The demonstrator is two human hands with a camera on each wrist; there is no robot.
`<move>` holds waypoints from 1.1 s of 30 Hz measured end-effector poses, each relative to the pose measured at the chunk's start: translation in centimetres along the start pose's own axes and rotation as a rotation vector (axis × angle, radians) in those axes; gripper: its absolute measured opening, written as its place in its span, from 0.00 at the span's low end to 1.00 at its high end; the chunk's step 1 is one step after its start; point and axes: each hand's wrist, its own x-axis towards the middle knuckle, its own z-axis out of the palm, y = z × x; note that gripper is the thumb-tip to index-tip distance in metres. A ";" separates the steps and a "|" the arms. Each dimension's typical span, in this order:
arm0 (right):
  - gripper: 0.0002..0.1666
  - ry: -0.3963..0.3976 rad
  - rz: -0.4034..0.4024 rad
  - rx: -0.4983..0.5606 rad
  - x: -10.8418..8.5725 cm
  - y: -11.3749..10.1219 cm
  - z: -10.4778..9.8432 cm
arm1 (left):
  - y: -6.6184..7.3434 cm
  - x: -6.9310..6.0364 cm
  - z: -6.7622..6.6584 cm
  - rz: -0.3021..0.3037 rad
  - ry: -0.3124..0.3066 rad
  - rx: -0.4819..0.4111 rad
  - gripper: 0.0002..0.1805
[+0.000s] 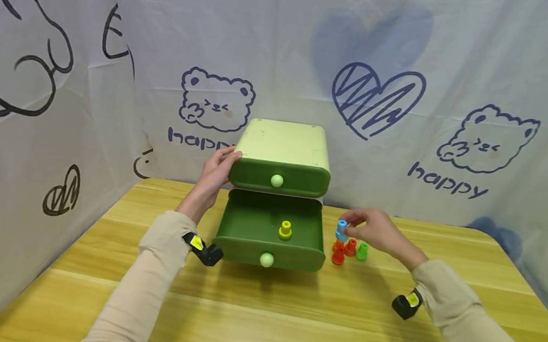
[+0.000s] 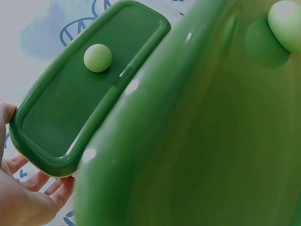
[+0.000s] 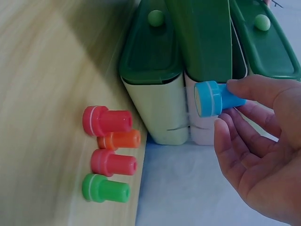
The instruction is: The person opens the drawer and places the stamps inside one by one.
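Blue piece in right-hand fingers, beside the open drawer.

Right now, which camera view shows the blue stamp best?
The right wrist view: there the blue stamp is large, pinched in the right hand, with its wide end clear. The head view shows it small; the left wrist view does not show it.

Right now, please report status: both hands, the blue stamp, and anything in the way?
Left hand touches cabinet. Right hand pinches blue stamp, lifted beside open drawer. Yellow stamp stands inside; nothing seen blocking above.
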 end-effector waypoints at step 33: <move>0.11 -0.158 -0.184 -0.147 3.2 -5.7 -0.7 | 0.2 -0.4 0.2 0.019 0.013 0.025 0.35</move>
